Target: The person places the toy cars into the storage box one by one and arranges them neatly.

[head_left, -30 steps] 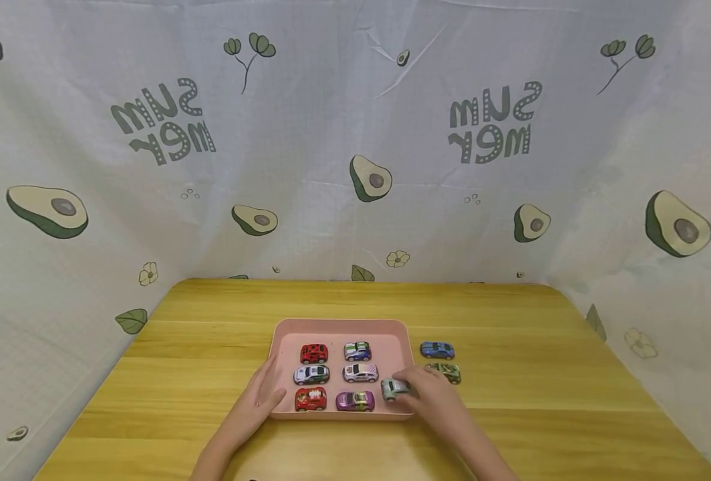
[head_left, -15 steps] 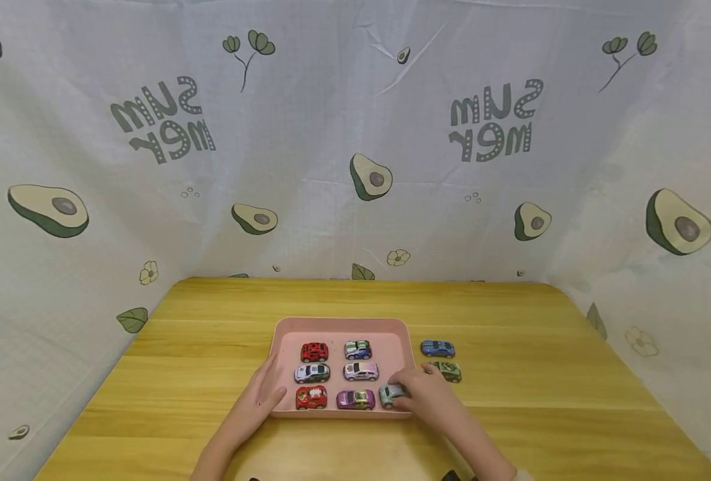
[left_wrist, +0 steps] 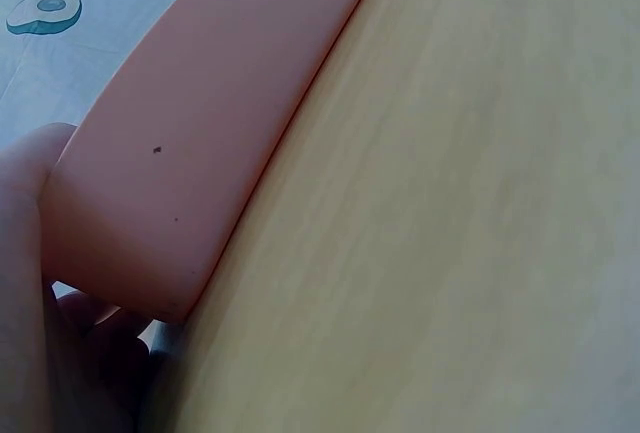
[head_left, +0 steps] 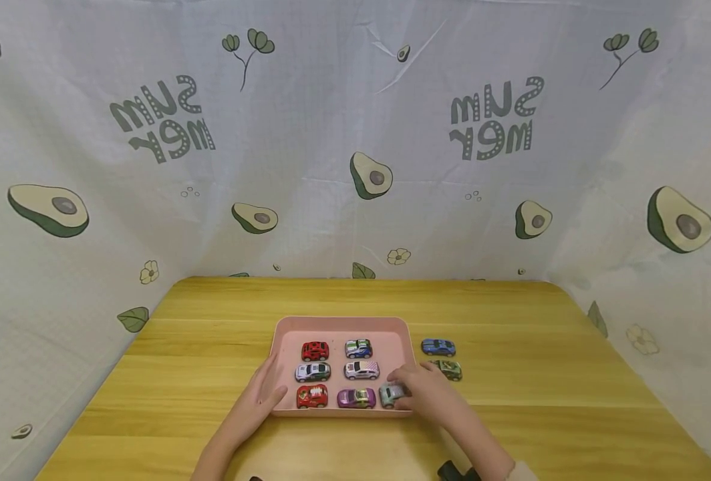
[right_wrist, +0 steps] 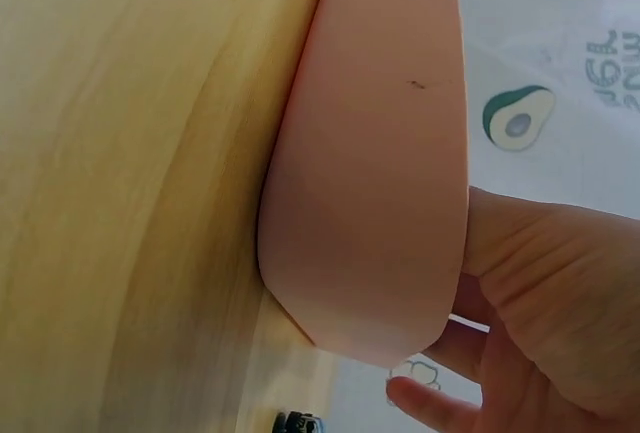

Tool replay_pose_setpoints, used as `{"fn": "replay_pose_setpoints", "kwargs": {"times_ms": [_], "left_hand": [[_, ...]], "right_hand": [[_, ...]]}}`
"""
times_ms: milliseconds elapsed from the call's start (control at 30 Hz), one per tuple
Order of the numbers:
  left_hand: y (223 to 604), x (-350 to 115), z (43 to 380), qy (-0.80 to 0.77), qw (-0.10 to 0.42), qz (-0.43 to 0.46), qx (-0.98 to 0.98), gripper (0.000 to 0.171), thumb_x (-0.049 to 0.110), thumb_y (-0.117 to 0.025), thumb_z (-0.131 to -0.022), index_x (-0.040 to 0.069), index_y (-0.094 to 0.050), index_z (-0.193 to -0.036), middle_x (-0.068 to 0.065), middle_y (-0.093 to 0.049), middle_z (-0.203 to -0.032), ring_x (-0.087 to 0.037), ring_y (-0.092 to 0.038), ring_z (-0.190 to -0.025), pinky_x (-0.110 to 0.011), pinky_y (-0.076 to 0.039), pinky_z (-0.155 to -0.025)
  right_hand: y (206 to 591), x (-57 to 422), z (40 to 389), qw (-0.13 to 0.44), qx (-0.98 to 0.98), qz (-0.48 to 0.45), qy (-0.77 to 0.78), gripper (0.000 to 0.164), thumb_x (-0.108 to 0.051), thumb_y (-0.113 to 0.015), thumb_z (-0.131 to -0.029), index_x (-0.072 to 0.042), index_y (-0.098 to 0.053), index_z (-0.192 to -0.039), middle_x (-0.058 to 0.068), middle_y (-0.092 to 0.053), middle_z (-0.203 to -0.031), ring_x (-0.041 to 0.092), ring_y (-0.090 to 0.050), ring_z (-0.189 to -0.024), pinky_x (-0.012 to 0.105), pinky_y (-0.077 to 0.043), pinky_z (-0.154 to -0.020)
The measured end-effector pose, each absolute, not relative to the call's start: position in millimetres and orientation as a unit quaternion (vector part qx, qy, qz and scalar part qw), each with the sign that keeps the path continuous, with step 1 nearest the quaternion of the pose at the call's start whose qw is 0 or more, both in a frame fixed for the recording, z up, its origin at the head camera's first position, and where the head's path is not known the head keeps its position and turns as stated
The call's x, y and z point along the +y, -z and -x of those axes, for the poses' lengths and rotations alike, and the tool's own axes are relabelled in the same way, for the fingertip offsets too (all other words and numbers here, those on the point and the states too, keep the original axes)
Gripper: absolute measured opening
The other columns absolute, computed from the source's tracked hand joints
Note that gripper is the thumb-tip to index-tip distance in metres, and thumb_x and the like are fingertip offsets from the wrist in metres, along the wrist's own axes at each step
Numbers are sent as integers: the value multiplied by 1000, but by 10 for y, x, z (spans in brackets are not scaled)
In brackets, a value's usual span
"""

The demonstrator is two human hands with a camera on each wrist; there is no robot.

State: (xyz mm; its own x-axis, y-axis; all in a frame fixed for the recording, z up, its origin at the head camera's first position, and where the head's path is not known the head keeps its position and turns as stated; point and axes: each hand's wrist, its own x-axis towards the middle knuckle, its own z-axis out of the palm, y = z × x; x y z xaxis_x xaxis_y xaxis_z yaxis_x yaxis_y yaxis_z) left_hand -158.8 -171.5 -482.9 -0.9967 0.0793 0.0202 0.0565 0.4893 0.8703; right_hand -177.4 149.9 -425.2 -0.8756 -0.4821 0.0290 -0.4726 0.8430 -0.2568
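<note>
A pink tray (head_left: 343,325) holds several toy cars in rows. My left hand (head_left: 253,403) grips its front left corner, the thumb over the rim and the fingers outside; the left wrist view shows this hand around the tray wall (left_wrist: 160,153). With thumb and fingers, my right hand (head_left: 430,393) holds a pale green toy car (head_left: 389,394) in the front right corner, partly covering it. Left of it is a purple toy car (head_left: 356,399). In the right wrist view the right hand (right_wrist: 560,313) reaches over the rim, its fingertips and the car hidden.
Right of the tray, a blue toy car (head_left: 438,347) and a green patterned toy car (head_left: 450,370) stand on the wooden table (head_left: 512,347). A printed curtain (head_left: 307,147) hangs behind and at both sides. A dark object (head_left: 454,471) shows below the right forearm.
The right hand has brought the pale green car slightly left and down into the tray's corner. The left hand keeps its place. The dark object has come into view at the bottom.
</note>
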Motion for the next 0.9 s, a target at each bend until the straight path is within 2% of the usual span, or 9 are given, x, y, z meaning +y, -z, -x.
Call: {"fn": "replay_pose_setpoints", "kwargs": {"times_ms": [167, 533, 900], "left_hand": [[4821, -1711, 1595, -502, 15, -35, 864, 72, 42, -52, -88, 17, -17, -146, -17, -17, -151, -42, -15, -137, -63, -14, -107], [4822, -1709, 1596, -502, 17, -34, 864, 73, 42, -53, -88, 16, -17, -146, -18, -16, -151, -42, -14, -137, -63, -13, -108], [4816, -1705, 1591, -506, 19, -33, 862, 72, 42, -52, -89, 16, -17, -146, -18, -16, -151, -42, -13, -137, -62, -12, -108]], "right_hand": [[4244, 1523, 1775, 11, 960, 242, 140, 38, -30, -73, -71, -14, -65, -104, 0, -68, -105, 21, -61, -101, 55, -36, -99], [4249, 1560, 1712, -55, 959, 211, 180, 32, -27, -69, -76, -14, -66, -105, 2, -68, -107, 26, -59, -106, 49, -41, -97], [4325, 1738, 1631, -172, 936, 196, 235, 38, -17, -74, -71, -10, -65, -108, 8, -66, -109, 27, -60, -102, 46, -47, -91]]}}
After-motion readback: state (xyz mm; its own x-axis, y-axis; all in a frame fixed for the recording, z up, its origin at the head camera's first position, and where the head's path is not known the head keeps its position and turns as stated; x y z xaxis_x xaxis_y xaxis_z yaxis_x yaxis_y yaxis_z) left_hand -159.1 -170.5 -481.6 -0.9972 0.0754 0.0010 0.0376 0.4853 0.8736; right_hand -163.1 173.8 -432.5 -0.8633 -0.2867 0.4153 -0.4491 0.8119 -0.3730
